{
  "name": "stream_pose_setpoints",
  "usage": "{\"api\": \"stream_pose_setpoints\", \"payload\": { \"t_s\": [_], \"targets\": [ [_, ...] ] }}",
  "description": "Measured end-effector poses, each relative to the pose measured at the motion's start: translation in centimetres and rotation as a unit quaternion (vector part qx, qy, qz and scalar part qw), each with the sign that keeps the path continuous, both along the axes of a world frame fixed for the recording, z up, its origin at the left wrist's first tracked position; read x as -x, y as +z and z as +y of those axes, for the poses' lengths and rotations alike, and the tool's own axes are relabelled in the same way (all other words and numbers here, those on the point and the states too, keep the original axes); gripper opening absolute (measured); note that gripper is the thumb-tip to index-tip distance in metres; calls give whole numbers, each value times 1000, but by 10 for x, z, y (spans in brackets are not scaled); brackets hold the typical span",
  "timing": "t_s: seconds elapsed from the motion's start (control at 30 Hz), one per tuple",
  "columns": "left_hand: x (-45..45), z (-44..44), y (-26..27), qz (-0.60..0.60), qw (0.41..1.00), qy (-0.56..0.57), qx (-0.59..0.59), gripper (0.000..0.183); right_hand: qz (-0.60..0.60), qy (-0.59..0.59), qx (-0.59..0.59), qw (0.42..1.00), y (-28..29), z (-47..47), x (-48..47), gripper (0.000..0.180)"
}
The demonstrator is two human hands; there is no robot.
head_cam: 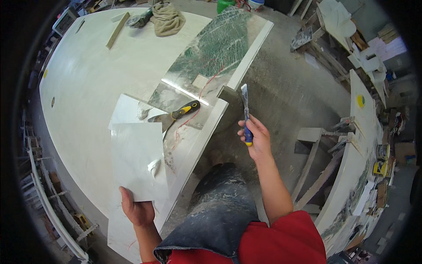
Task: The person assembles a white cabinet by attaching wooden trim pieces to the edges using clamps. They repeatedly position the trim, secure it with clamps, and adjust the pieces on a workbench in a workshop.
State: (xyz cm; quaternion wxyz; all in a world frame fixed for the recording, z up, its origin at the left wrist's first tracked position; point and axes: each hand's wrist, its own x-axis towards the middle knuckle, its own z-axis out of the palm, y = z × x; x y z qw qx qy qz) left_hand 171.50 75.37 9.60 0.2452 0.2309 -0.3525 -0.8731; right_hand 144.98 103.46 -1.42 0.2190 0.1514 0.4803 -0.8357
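My left hand (139, 208) grips the near edge of a flat white board (136, 142), its thumb on top. A dollop of white paste (154, 168) sits on that board near its right side. In my right hand (258, 137) is a narrow putty knife (246, 115) with a blue and yellow handle, its whitened blade pointing up and away, off the slab's edge. Just beyond the held board, a second white sheet (122, 110) bears more paste (142, 112). A wider scraper (186, 109) with a black and yellow handle rests across that sheet and the stone.
A large pale slab (85, 85) with a green marbled stone strip (217, 43) lies before me; its raised white edge (252, 54) has a notch (229, 94). At the far side are a cloth (168, 19), an angle grinder (140, 19) and a wooden strip (118, 31). A support frame (310, 142) stands right.
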Motion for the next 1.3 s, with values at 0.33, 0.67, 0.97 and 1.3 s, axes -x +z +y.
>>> {"api": "stream_pose_setpoints", "payload": {
  "t_s": [0.33, 0.67, 0.97, 1.3],
  "targets": [
    [15, -4, -5, -50, 999, 20, 9, 56, -14, -75, -40, 996, -48, -44, 27, 44],
    [27, 1, 0, -68, 997, 31, 7, 56, -19, -59, -140, 988, -57, -53, 7, 44],
    [24, 11, 4, -52, 999, 12, -8, 54, -2, -32, -242, 970, -49, -27, 8, 44],
    [-28, 10, 8, -52, 997, 47, -43, 55, 401, 368, -245, 802, 123, -10, -88, 39]
  ]
}}
